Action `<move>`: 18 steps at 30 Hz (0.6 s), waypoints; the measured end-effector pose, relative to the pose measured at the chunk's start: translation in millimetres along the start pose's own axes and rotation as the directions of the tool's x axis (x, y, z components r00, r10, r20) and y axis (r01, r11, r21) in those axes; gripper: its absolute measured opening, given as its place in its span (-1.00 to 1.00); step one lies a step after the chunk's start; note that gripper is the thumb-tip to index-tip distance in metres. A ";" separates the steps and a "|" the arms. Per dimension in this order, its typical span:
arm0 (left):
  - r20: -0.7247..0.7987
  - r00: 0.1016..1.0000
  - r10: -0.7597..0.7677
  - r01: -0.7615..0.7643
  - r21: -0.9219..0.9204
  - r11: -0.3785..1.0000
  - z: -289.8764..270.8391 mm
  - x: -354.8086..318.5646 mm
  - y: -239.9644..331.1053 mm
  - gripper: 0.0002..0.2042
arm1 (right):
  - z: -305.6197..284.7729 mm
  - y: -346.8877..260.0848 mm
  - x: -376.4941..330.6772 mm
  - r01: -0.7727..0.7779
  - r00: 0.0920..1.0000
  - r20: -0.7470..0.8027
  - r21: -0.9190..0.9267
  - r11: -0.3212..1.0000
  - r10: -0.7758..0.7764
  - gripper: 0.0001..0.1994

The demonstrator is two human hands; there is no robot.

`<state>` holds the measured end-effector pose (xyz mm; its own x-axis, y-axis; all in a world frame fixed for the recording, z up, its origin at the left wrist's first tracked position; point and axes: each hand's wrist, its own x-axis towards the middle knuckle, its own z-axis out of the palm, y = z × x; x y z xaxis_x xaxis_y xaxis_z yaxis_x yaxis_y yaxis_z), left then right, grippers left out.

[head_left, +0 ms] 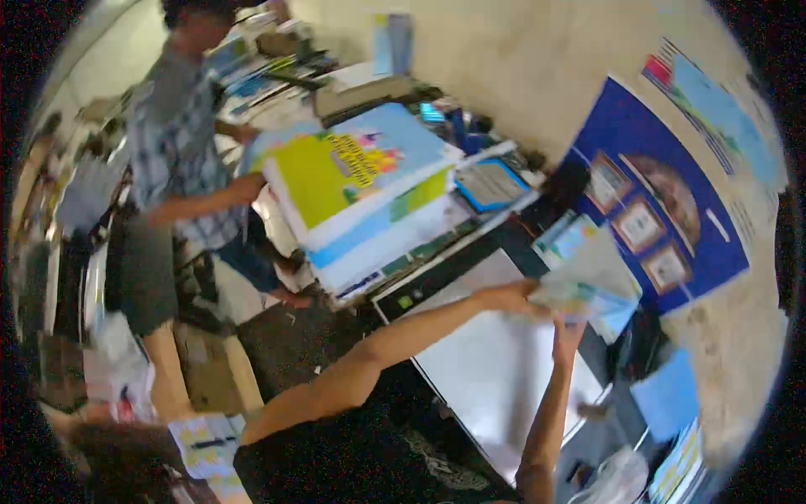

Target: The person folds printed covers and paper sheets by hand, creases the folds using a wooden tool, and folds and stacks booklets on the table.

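Both my arms reach out over a large white panel [495, 370] set in a black frame. At its far right edge my left hand [514, 296] is closed on the near-left edge of some printed paper sheets [588, 281], pale with blue and green patches. My right hand [569, 329] grips the lower edge of the same sheets, a little to the right. Motion blurs the sheets and fingertips, so how many sheets there are cannot be made out.
A tall stack of printed sheets [378, 172], yellow-green and blue on top, stands beyond the panel. At left, a person in a plaid shirt [180, 143] touches that stack. A blue banner [604, 134] hangs on the right wall. Clear plastic [617, 479] lies near right.
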<state>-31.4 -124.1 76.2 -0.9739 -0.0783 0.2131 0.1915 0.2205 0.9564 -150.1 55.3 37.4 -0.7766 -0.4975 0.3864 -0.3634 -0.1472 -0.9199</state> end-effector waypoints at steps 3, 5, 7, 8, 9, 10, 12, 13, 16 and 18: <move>0.086 0.993 -0.084 0.112 -0.399 0.910 14.9 3.9 -29.6 -0.49 | 1.2 66.3 -16.2 -0.030 0.997 0.077 0.023 0.999 0.028 -0.40; -0.190 0.982 -0.020 -0.041 -0.314 0.948 23.1 4.9 -44.3 -0.42 | 15.7 86.8 -23.9 -0.144 0.989 0.022 -0.005 0.990 0.144 -0.34; -0.328 0.943 -0.048 -0.013 -0.183 0.983 33.5 1.5 -62.8 -0.47 | 37.3 46.4 -28.4 -0.188 0.982 0.015 0.060 0.980 0.187 -0.33; -0.428 0.903 -0.045 0.026 -0.050 0.998 37.4 2.1 -68.6 -0.52 | 42.3 33.0 -25.3 -0.219 0.974 -0.028 0.120 0.968 0.224 -0.33; -0.295 0.947 -0.126 0.119 -0.042 0.992 41.1 4.2 -68.7 -0.52 | 36.5 57.9 -31.8 -0.119 0.980 -0.119 0.291 0.949 0.159 -0.31; -0.303 0.942 -0.144 0.139 -0.037 0.990 44.4 5.1 -74.6 -0.52 | 33.6 63.1 -34.6 -0.135 0.979 -0.108 0.305 0.943 0.175 -0.31; -0.398 0.892 0.214 -0.189 0.101 0.977 58.7 8.1 -90.3 -0.53 | 24.7 57.8 -37.3 -0.208 0.967 -0.090 0.268 0.941 0.239 -0.29; -0.408 0.891 0.199 -0.166 0.116 0.979 62.8 11.7 -96.7 -0.53 | 23.8 61.7 -37.2 -0.253 0.946 -0.088 0.404 0.879 0.312 -0.26; -0.337 0.898 0.284 -0.318 -0.048 0.947 64.7 16.1 -104.3 -0.54 | 29.2 54.7 -37.0 -0.169 0.973 -0.090 0.353 0.920 0.213 -0.21; -0.298 0.925 0.235 -0.292 -0.163 0.942 58.0 15.3 -92.3 -0.52 | 12.0 77.5 -39.5 -0.143 0.988 -0.035 0.191 0.971 0.152 -0.19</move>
<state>-71.0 -89.3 -20.5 -0.8199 -0.3102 0.4812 0.4846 0.0718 0.8718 -141.4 53.3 -50.0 -0.8403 -0.4842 0.2439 -0.1435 -0.2353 -0.9613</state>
